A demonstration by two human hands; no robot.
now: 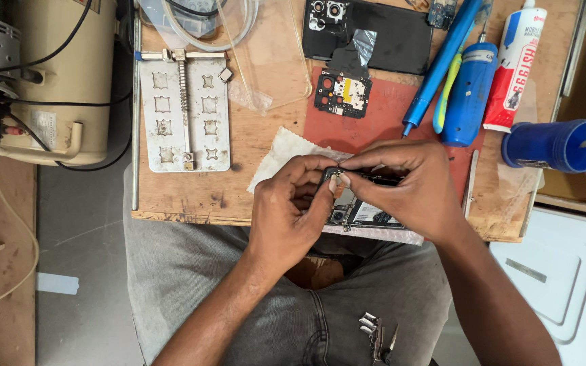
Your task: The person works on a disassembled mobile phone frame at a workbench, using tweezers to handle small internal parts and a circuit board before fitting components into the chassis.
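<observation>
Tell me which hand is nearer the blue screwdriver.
Right. The right hand lies just below the blue screwdriver; the left hand sits farther off, down and left, both on the opened phone.

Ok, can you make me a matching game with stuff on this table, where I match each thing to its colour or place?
Things:
1. metal holder plate
2. glue tube
3. opened phone
4. pliers

Places or colours:
A. white, with a red label
B. on the person's lap
C. silver, at the table's left side
D. held between the left hand and right hand

Pairs: 1-C, 2-A, 3-D, 4-B
</observation>
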